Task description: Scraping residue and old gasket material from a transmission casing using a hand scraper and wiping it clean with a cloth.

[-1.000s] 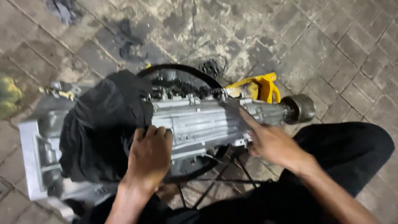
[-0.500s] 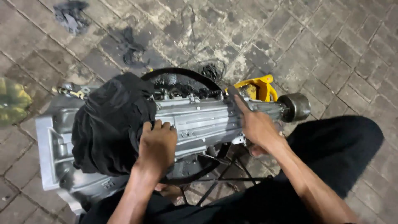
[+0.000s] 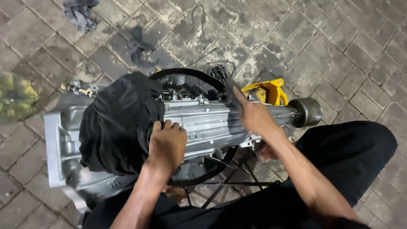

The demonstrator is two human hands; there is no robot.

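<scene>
Left hand (image 3: 167,144) knuckles up, fingers curled and pressed on the gearbox housing (image 3: 203,123), fingertips at the edge of the black cloth (image 3: 121,123); gripping nothing. Right hand (image 3: 252,114) laid flat further along, fingers together, stretched over the top. Housing: ribbed, cast silver metal, long and tapering to a round shaft end (image 3: 307,111). It lies across a black ring-shaped stand (image 3: 190,78) on the paved floor (image 3: 322,46). Cloth soft, crumpled, draped over the wide bell end.
</scene>
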